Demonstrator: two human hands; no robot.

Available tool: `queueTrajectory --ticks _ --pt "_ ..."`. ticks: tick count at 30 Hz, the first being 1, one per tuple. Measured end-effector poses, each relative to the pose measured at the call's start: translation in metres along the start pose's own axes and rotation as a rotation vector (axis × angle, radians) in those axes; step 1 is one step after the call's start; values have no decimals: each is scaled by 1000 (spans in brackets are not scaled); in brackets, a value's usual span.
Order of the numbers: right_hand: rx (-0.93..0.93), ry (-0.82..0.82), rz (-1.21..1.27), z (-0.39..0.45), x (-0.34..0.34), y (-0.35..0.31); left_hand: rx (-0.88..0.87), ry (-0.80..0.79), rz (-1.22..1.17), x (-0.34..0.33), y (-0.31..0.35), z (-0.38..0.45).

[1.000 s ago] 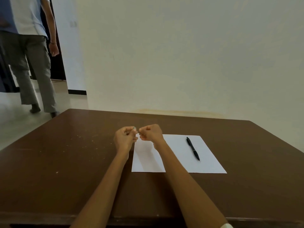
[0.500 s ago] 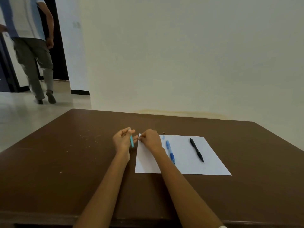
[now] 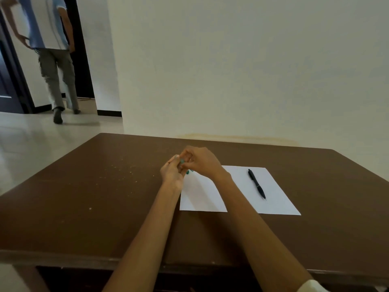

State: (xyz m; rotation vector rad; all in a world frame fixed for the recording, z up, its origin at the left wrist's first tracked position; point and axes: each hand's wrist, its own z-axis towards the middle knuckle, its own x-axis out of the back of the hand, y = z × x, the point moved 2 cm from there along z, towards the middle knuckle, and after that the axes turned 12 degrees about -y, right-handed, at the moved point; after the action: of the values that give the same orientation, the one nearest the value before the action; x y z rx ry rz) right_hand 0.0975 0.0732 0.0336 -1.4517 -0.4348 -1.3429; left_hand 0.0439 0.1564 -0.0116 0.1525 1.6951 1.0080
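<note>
My left hand (image 3: 172,174) and my right hand (image 3: 203,163) meet just above the far left corner of a white paper sheet (image 3: 275,199). Their fingers are curled round a small blue-green pen piece (image 3: 182,162), and a bit of it also shows below the fingers; most of it is hidden. A black pen (image 3: 256,184) lies on the right half of the sheet, tip towards me. The sheet rests on a brown wooden table (image 3: 101,197). My right forearm crosses the middle of the sheet.
The table's far edge meets a cream wall (image 3: 242,70). At the far left a person (image 3: 54,60) walks away over a pale tiled floor (image 3: 31,140) towards a dark doorway. Pale specks dot the left part of the tabletop.
My hands closed together and lifted slightly over the sheet's corner. The blue pen that lay on the sheet half a second ago is out of sight. The person walked farther away.
</note>
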Motion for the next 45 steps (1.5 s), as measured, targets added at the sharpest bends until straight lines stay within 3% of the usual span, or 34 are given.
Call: queueTrajectory --ticks 4,7,13,45 --pt "8 15 -102 -3 6 10 49 -94 -37 -8 -7 -4" --pt "16 -3 -126 -4 13 16 103 -195 -253 -5 -3 -9" --pt "97 -206 -205 -1 8 12 178 -249 -501 7 2 -10" --pt "113 -165 -539 1 18 -6 209 -167 -375 6 -3 -13"
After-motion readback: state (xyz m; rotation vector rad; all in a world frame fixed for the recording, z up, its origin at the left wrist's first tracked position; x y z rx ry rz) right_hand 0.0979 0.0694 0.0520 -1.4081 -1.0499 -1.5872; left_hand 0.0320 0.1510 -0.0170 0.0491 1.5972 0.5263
